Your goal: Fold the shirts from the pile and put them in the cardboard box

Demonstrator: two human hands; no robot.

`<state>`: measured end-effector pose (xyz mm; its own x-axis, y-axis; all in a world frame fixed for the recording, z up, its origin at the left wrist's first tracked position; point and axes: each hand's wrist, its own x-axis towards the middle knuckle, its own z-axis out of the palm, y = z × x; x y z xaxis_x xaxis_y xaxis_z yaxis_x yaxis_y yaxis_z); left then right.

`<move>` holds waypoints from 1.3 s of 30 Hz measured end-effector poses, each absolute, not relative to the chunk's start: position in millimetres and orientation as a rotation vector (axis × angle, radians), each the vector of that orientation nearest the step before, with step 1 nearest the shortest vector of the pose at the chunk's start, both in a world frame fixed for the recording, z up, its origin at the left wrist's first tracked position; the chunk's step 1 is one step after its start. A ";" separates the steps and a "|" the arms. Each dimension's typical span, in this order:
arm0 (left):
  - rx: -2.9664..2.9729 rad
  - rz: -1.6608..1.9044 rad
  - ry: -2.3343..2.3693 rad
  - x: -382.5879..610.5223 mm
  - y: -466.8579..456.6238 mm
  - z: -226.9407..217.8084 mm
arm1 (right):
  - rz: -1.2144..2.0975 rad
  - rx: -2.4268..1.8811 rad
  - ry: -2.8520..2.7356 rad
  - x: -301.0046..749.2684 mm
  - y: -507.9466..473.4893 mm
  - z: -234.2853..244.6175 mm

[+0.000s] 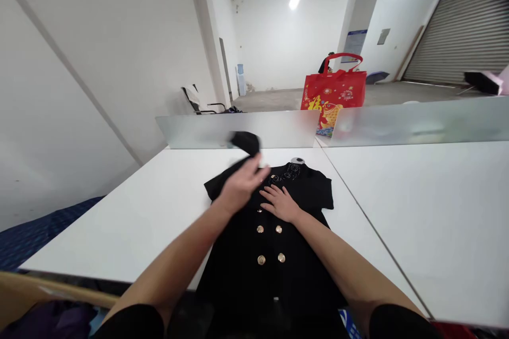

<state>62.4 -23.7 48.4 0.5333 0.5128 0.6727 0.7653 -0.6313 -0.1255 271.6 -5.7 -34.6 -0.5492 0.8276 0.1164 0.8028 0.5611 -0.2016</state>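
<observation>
A black short-sleeved dress with gold buttons lies front up on the white table, with dark ring-shaped trim at its neckline. My right hand rests flat on the upper chest of the dress, fingers spread. Raised over the sleeve on the left, my left hand is blurred by motion. From its fingertips a strip of black cloth swings upward, also blurred; whether it joins the dress cannot be made out. A grey-and-black round object sits just beyond the neckline.
Frosted low partitions line the back of the white table. A red shopping bag stands at the gap between them. At the lower left, a cardboard box holds dark cloth. A chair stands beyond the partition.
</observation>
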 end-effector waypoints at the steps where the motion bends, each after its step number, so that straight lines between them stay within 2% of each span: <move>1: -2.479 -0.763 -0.964 81.5 -21.7 36.8 | 0.180 -1.390 -2.598 273.3 -10.2 -33.3; 3: -2.574 -0.656 -0.967 99.2 -19.0 13.0 | 0.176 -1.425 -2.616 279.7 -22.5 -29.8; 7: -2.486 -0.594 -1.443 70.9 -16.1 -26.2 | 0.274 -1.366 -2.673 305.1 -49.8 -18.2; 10: -2.419 -0.580 -1.676 35.1 -15.6 -41.5 | 0.326 -1.394 -2.503 330.0 -55.7 -5.9; 15: -2.444 -0.834 -1.886 -4.0 -5.3 -44.2 | -0.046 -1.710 -2.075 369.7 -19.8 0.8; 20: -2.411 -0.842 -2.035 -26.9 11.4 -47.6 | -0.004 -2.107 -2.021 389.1 21.4 -14.2; 27: -2.272 -1.020 -2.068 -32.5 11.8 -44.6 | -0.076 -1.713 -1.829 394.7 29.2 -21.0; 34: -2.091 -1.040 -2.304 -35.1 20.5 -53.7 | 0.076 -1.945 -1.648 424.2 37.9 -47.4; 39: -2.150 -1.071 -2.309 -35.3 30.6 -49.7 | 0.041 -1.907 -1.617 428.1 43.9 -55.2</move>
